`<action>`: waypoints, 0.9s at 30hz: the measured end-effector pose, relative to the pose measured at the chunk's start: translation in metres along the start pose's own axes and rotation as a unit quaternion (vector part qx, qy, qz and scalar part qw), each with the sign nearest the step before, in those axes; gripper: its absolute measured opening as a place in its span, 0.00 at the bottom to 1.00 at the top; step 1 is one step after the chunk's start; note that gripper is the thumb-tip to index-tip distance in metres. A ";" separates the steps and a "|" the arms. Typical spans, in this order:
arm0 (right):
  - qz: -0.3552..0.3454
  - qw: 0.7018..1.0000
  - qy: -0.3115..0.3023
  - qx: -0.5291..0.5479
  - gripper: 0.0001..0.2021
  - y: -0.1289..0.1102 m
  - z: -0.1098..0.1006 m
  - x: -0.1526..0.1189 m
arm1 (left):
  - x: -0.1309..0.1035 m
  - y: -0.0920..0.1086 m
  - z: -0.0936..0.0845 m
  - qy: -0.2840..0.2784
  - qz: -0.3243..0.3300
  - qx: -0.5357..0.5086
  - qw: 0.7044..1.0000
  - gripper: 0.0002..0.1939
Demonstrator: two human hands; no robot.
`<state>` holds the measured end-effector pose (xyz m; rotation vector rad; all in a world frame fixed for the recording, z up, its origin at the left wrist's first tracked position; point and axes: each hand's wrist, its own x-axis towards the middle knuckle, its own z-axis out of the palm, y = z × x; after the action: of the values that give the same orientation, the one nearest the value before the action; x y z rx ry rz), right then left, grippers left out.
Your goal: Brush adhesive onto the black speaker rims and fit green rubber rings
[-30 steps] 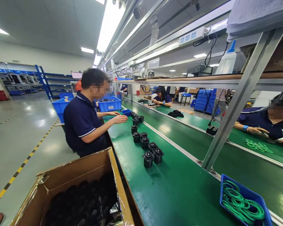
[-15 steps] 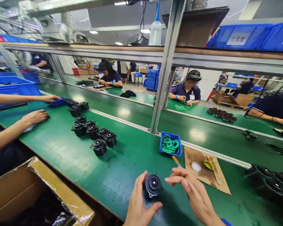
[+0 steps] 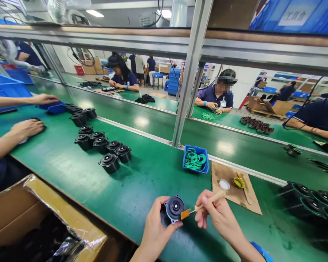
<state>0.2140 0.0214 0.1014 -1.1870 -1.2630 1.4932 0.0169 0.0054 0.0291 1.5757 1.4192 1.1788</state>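
Note:
My left hand (image 3: 156,227) grips a round black motor-like housing (image 3: 175,206) at its lower left, fingers along one side and thumb against the near edge. The housing has stepped rings, small lugs on its rim and a bright centre pin. My right hand (image 3: 214,214) is closed around the pale wooden handle of a brush (image 3: 207,202). Its orange bristles meet the right side of the housing's rim. Beyond the hands stands a blue bin (image 3: 196,171) of green rubber rings. A brown cardboard sheet (image 3: 246,203) carries a yellow-rimmed pot (image 3: 238,182) and a white lid (image 3: 224,185).
Several black housings (image 3: 109,162) stand in a cluster to the left; more with green rings (image 3: 311,205) are at the right. A co-worker's hands (image 3: 28,129) are at the far left. An open carton (image 3: 68,214) sits below the table edge. A metal post (image 3: 184,91) rises behind.
The brush has swung from pointing away near the blue bin to touching the housing, with my right fingers now closed on its handle. My left thumb has closed against the housing.

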 end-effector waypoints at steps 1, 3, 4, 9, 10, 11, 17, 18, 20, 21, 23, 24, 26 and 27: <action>0.003 1.000 -0.002 0.004 0.28 0.003 0.001 0.000 | 0.000 0.002 0.000 0.004 0.005 0.001 1.000 0.24; 0.005 1.000 0.000 0.007 0.28 0.008 0.004 0.000 | 0.000 0.003 0.000 0.010 0.014 0.005 1.000 0.25; 0.005 1.000 0.001 0.007 0.28 0.010 0.005 0.000 | 0.000 0.003 0.000 0.012 0.018 0.008 1.000 0.25; -0.007 0.999 0.018 -0.031 0.27 0.015 0.008 0.005 | 0.000 -0.001 -0.001 0.014 0.028 0.021 0.999 0.27; -0.015 0.998 0.026 -0.047 0.27 0.014 0.007 0.007 | 0.000 -0.001 -0.001 0.012 0.027 0.021 0.999 0.27; -0.024 0.997 0.035 -0.063 0.27 0.013 0.006 0.008 | 0.000 -0.001 -0.001 0.010 0.026 0.021 0.999 0.27; -0.060 0.991 0.058 -0.102 0.27 0.008 0.004 0.007 | 0.000 -0.002 -0.001 0.003 0.026 0.020 0.999 0.26; -0.058 0.992 0.048 -0.099 0.27 0.009 0.006 0.006 | 0.000 -0.002 -0.001 0.004 0.026 0.020 0.999 0.26; -0.059 0.993 0.030 -0.101 0.27 0.009 0.009 0.004 | 0.000 -0.001 -0.001 0.007 0.025 0.019 0.999 0.26; -0.064 0.992 0.025 -0.107 0.27 0.009 0.009 0.003 | 0.000 -0.001 -0.001 0.009 0.025 0.019 0.999 0.26; -0.081 0.988 0.030 -0.127 0.27 0.009 0.009 0.005 | 0.000 -0.001 -0.001 0.011 0.025 0.019 0.999 0.26; -0.089 0.986 0.034 -0.138 0.27 0.009 0.008 0.006 | 0.001 -0.002 -0.001 0.011 0.025 0.020 0.999 0.26; -0.106 0.980 0.044 -0.162 0.27 0.007 0.005 0.010 | 0.001 -0.002 -0.001 0.010 0.027 0.022 0.999 0.26; -0.116 0.977 0.048 -0.174 0.27 0.006 0.004 0.012 | 0.001 -0.002 -0.001 0.011 0.028 0.023 0.999 0.26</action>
<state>0.2076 0.0312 0.0937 -1.2656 -1.5796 1.0602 0.0155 0.0066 0.0277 1.6485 1.4325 1.2071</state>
